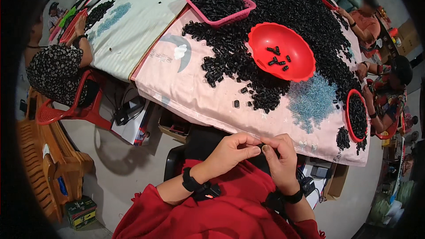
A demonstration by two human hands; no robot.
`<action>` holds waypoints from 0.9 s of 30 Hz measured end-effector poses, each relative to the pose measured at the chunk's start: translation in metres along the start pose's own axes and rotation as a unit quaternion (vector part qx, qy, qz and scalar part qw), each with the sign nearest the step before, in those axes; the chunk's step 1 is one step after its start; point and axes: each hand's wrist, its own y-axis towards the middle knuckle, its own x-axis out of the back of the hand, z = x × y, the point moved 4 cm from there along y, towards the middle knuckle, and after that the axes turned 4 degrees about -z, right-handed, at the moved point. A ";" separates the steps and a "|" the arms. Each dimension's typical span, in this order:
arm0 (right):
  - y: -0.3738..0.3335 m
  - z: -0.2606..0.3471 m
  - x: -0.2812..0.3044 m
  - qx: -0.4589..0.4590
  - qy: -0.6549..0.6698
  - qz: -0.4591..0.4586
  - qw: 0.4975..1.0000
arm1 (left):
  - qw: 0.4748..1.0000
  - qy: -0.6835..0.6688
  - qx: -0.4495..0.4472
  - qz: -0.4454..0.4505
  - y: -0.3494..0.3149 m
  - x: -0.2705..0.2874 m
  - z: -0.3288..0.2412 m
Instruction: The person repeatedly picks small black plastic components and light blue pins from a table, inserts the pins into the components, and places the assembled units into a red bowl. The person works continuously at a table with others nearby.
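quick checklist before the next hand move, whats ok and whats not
1. Left hand and right hand brought together: ok, fingertips meet.
2. Grip on a piece: cannot tell, fingers hide most of what is between them.
3. Black pieces contained: not ok, many lie loose on the pink cloth.
4. Room in red bowl: ok, only a few pieces inside.
5. Clear pieces in a container: not ok, spread loose beside the bowl.

wooden bench [33, 163], lower left | dark green box [82, 212], lower left, near bench | red plastic chair [95, 118], left of centre | cardboard box [339, 181], lower right
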 end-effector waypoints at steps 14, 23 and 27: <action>-0.001 0.026 0.002 0.168 -0.244 0.035 0.954 | 0.993 -0.081 0.089 -0.009 0.000 -0.001 0.006; -0.005 0.030 0.000 0.198 -0.340 0.030 0.919 | 0.979 -0.129 0.160 0.003 0.002 -0.003 0.005; -0.004 0.027 0.000 0.212 -0.341 0.024 0.915 | 0.984 -0.105 0.144 0.025 0.001 -0.001 0.009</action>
